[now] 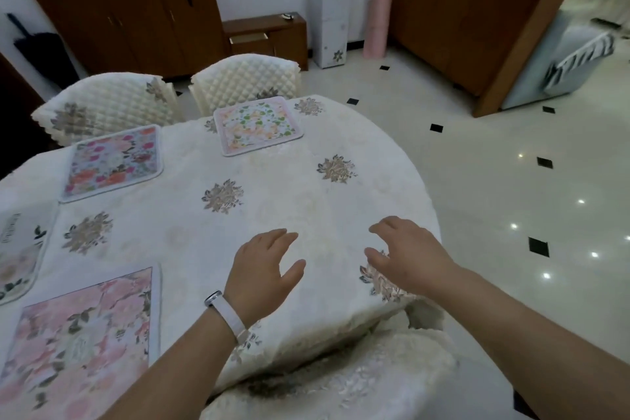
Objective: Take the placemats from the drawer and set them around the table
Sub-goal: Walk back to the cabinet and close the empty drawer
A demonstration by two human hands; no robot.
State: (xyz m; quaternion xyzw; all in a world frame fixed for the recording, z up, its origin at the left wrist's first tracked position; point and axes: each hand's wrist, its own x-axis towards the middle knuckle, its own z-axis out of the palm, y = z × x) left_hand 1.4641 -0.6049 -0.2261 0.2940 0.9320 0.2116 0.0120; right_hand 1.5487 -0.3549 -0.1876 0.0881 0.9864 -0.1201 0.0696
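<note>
Four floral placemats (117,160) sit on the round table's tablecloth (272,174). Left hand (262,269) and right hand (409,256) hover near its edge, fingers loose, holding nothing; open tile floor (511,181) rightward.

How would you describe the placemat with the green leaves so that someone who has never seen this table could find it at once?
Start from the round table under its cream tablecloth, then look to the far edge, in front of the right-hand of the two quilted chairs. The placemat lying there is the one. It alone has green leaves and orange flowers on a pale ground inside a pink border, while the others are mostly pink or red blooms.
</note>
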